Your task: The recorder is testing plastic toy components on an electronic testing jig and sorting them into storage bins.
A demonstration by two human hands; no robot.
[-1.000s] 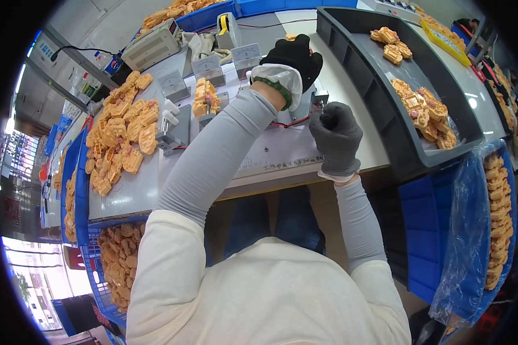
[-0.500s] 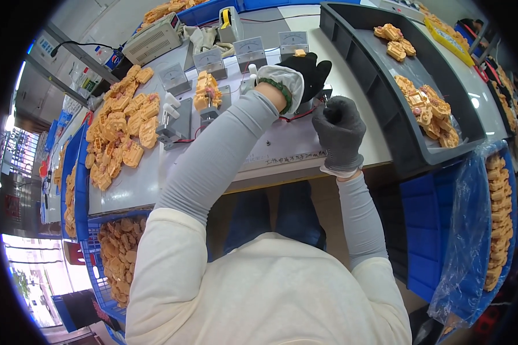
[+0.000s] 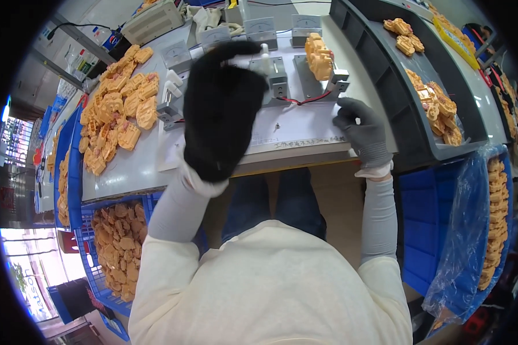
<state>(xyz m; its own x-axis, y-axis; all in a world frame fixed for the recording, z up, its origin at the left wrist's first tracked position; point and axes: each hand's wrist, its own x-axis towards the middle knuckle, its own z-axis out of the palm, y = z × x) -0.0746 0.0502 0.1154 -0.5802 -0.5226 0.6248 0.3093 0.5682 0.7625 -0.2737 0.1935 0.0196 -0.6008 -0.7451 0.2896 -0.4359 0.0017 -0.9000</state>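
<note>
Grey workbench (image 3: 126, 167) carries small test fixtures. Left hand (image 3: 221, 109) hovers raised above them, fingers loosely together, empty. Right hand (image 3: 360, 129) rests curled beside the fixture (image 3: 322, 80) holding an orange part (image 3: 318, 56); grip unclear. Seating the part squarely looks advisable.

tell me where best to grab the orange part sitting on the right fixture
Probably the upper sides of the orange part, coming from above with the right hand. It stands tall and clear on the right fixture; the clamp and red wire crowd its base on the near side.
</note>
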